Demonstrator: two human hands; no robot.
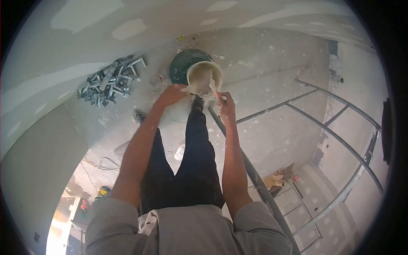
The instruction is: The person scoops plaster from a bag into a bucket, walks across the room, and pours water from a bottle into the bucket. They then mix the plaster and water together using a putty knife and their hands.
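Note:
Over the near rim of a white bucket [218,73] are both of my hands. My left hand [172,94] is closed on a flat tool [195,89] coated with pale compound, at the bucket's left edge. In my right hand [226,106], the fingers are wrapped round a narrow compound-covered tool [212,80] that points up into the bucket. Pale compound shows inside the bucket. A round green tub [180,63] stands behind and to the left of it.
A pile of metal brackets [111,80] lies on the floor at the left. Metal scaffold tubing [335,114] spans the right side. A cardboard box [275,180] sits at the lower right, and a cable [107,165] lies at the lower left.

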